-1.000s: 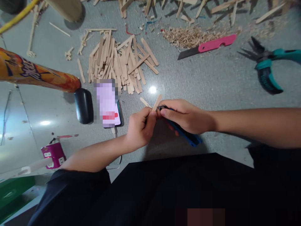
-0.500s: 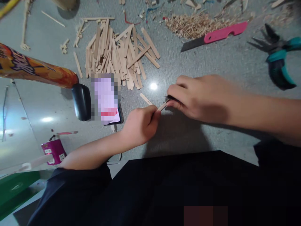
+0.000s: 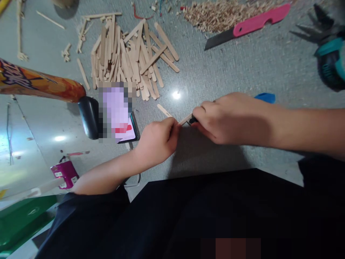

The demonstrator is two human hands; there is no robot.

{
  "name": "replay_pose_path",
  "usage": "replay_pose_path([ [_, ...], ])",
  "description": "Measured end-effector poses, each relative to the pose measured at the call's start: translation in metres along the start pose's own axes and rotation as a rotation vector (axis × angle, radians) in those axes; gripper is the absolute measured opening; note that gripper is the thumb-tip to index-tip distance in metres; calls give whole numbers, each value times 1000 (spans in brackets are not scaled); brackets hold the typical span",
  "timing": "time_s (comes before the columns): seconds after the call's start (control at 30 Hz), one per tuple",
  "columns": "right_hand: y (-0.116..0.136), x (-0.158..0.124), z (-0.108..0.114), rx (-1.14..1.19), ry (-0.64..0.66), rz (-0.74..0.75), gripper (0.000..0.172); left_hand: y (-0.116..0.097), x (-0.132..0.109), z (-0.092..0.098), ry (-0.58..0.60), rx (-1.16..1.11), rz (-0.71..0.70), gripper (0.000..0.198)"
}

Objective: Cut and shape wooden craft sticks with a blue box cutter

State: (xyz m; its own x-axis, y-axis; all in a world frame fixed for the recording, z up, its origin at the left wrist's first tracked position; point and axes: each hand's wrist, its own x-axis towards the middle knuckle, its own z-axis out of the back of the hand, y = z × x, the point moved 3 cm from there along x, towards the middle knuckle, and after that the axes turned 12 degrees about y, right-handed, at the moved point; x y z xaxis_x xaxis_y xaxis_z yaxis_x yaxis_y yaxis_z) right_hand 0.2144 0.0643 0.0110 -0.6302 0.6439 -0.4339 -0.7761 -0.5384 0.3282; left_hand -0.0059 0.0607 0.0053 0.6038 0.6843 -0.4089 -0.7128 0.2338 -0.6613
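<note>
My left hand (image 3: 159,138) is closed around a wooden craft stick (image 3: 184,119), whose free end points up and to the right. My right hand (image 3: 229,117) grips what looks like a utility knife (image 3: 265,97); its blue end sticks out behind the hand. At the fingers its black front (image 3: 192,119) and a thin blade tip meet the stick. Most of the knife is hidden in the palm. Another loose craft stick (image 3: 164,110) lies on the table just beyond my left hand.
Beyond my hands lie a pile of craft sticks (image 3: 129,57), wood shavings (image 3: 212,16), a pink-handled saw (image 3: 258,21) and teal pliers (image 3: 330,50). To the left are a phone (image 3: 135,126), a black mouse-like object (image 3: 89,117), an orange snack can (image 3: 43,83) and a purple power adapter (image 3: 64,172).
My right hand has tilted and shifted slightly down, and the knife's blue end now shows behind it. My left hand keeps hold of the stick. The whole view has shifted a little.
</note>
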Motion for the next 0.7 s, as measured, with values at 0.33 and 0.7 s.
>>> replay_pose_path([
  [0.33, 9, 2, -4, -229, 36, 38, 40, 1, -4, -10, -33, 235, -5, 32],
  [0.7, 8, 4, -2, -243, 7, 64, 37, 1, -1, -8, -36, 227, -15, 33],
])
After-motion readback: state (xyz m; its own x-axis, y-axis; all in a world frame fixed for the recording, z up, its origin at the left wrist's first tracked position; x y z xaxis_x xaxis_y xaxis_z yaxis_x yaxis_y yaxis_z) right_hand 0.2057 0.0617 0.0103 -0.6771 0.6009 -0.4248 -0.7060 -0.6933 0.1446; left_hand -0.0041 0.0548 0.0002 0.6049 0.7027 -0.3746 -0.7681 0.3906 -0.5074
